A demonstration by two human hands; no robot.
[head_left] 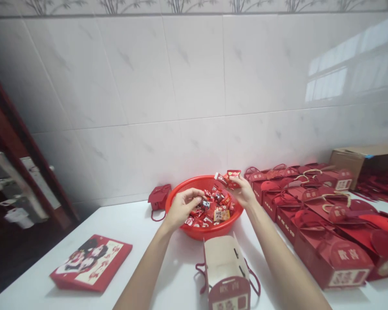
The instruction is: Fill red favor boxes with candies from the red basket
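A red perforated plastic basket (204, 234) holds many small wrapped candies (210, 211). Over its left side, my left hand (183, 207) has its thumb and fingers pinched together at a dark-and-white wrapped candy. My right hand (244, 193), above the basket's right rim, grips red-wrapped candies (233, 173) that stick out past the fingertips. In front of the basket, between my forearms, stands an open red gift box (229, 286) with its pale inside showing and a dark red cord handle hanging at each side.
Rows of closed red gift boxes (333, 258) with cord handles fill the right side. Behind them, a cardboard carton (349, 165) contains dark red cords. A flat red printed box (92, 262) lies at left, and a small red box (159, 197) sits against the tiled wall.
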